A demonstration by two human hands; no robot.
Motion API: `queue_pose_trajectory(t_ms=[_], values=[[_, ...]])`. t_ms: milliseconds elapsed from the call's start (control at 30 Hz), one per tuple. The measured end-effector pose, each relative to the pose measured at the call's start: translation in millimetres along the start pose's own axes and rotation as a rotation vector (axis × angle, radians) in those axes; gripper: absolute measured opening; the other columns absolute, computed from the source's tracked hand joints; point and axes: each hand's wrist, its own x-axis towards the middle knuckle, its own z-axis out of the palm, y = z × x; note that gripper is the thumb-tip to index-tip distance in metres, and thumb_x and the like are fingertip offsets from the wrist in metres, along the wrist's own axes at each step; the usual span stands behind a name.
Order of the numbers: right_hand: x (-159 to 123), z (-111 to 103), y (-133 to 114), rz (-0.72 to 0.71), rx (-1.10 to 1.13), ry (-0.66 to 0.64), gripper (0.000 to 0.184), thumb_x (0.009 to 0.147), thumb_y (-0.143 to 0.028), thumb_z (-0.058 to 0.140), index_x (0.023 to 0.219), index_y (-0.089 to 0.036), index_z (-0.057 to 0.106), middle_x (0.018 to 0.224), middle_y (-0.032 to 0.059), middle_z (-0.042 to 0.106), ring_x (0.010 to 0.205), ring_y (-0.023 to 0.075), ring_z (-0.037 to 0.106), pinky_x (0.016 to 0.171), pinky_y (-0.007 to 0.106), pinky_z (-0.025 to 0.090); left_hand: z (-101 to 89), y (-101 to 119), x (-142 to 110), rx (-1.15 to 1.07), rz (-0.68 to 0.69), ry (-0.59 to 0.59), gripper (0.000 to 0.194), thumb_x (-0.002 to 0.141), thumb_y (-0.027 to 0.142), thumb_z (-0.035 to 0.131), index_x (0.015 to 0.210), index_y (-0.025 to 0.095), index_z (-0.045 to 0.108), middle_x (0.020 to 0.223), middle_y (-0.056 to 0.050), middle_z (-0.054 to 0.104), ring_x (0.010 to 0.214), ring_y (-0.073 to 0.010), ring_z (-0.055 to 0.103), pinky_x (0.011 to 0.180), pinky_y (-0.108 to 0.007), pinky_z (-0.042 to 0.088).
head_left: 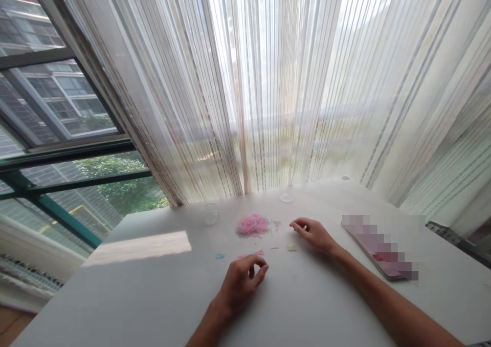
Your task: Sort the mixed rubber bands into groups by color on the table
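Left hand [245,280]: curled, narrow thumb-finger gap, before small pink pieces [258,253]. Right hand [312,233]: loosely curled, beside the mound of pink and multicoloured thin strips [253,225], toward the white table's [153,296] far edge. Any grip unclear. Clear round container [210,214] behind-left; partly pixelated pink flat object [378,250] near right edge.

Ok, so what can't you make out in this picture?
Left hand, anything pinched: head view, too small.
Right hand, anything pinched: head view, curled fingers may hide it.
Flat pink object, its top: head view, pixelated.
Pink pile, single pieces: head view, too small.
Sheer curtain, scene behind: head view, veiled by fabric.
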Motion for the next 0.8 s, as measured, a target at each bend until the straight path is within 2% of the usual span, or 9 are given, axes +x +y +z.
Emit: queue_pose_trajectory(t_ms=[100, 233, 333, 400, 500, 600, 800], values=[[0.0, 0.8, 1.4, 0.036, 0.036, 0.079, 0.045, 0.088, -0.055, 0.048, 0.087, -0.017, 0.072, 0.072, 0.0045, 0.069, 0.065, 0.0181, 0.060, 0.064, 0.029, 0.047, -17.5, -3.1, 11.6, 0.024, -0.024, 0.039, 0.023, 0.094, 0.034, 0.052, 0.093, 0.020, 0.071, 0.086, -0.002, 0.074, 0.061, -0.0115, 0.059, 0.063, -0.022, 0.047], [-6.4, 4.3, -0.2, 0.012, 0.027, 0.070, 0.044, 0.087, -0.055, 0.049, 0.084, -0.017, 0.072, 0.071, 0.0040, 0.068, 0.064, 0.0179, 0.057, 0.063, 0.029, 0.045, -53.4, -13.1, 45.4, 0.116, -0.079, 0.013, 0.026, 0.093, 0.035, 0.051, 0.100, 0.020, 0.072, 0.092, -0.004, 0.075, 0.071, -0.0148, 0.064, 0.068, -0.024, 0.049], [-7.4, 4.5, -1.7, 0.022, 0.033, 0.069, 0.045, 0.087, -0.055, 0.049, 0.085, -0.017, 0.072, 0.070, 0.0035, 0.067, 0.064, 0.0178, 0.056, 0.062, 0.029, 0.044, -76.2, -26.1, 81.1, 0.234, -0.112, -0.097, 0.028, 0.091, 0.033, 0.052, 0.107, 0.020, 0.072, 0.105, -0.006, 0.075, 0.079, -0.0166, 0.066, 0.076, -0.026, 0.051], [-6.9, 3.6, -1.7, 0.030, 0.045, 0.068, 0.045, 0.087, -0.055, 0.049, 0.085, -0.016, 0.071, 0.070, 0.0035, 0.067, 0.064, 0.0178, 0.057, 0.063, 0.029, 0.044, -84.3, -36.3, 106.0, 0.342, -0.193, -0.190, 0.030, 0.091, 0.032, 0.053, 0.110, 0.019, 0.072, 0.108, -0.006, 0.075, 0.085, -0.0177, 0.067, 0.080, -0.026, 0.051], [-6.2, 2.5, -0.7, 0.031, 0.057, 0.064, 0.044, 0.088, -0.054, 0.049, 0.085, -0.016, 0.071, 0.070, 0.0034, 0.067, 0.064, 0.0175, 0.057, 0.062, 0.029, 0.044, -84.2, -50.0, 138.9, 0.407, -0.244, -0.200, 0.029, 0.090, 0.030, 0.054, 0.107, 0.018, 0.073, 0.107, -0.007, 0.075, 0.090, -0.0191, 0.068, 0.082, -0.026, 0.050], [-6.0, 2.7, 0.5, 0.024, 0.064, 0.061, 0.043, 0.088, -0.053, 0.050, 0.084, -0.017, 0.071, 0.071, 0.0034, 0.068, 0.064, 0.0176, 0.058, 0.063, 0.029, 0.045, -74.1, -57.9, 162.0, 0.457, -0.289, -0.220, 0.026, 0.088, 0.031, 0.057, 0.101, 0.019, 0.075, 0.105, -0.006, 0.076, 0.095, -0.0200, 0.069, 0.082, -0.025, 0.050], [-5.4, 3.7, 1.4, 0.010, 0.070, 0.041, 0.040, 0.090, -0.050, 0.049, 0.085, -0.017, 0.071, 0.075, 0.0039, 0.071, 0.068, 0.0181, 0.060, 0.065, 0.029, 0.045, -52.9, -60.9, 182.2, 0.540, -0.369, -0.285, 0.020, 0.077, 0.028, 0.069, 0.094, 0.023, 0.078, 0.100, -0.005, 0.077, 0.093, -0.0211, 0.070, 0.078, -0.024, 0.051]])
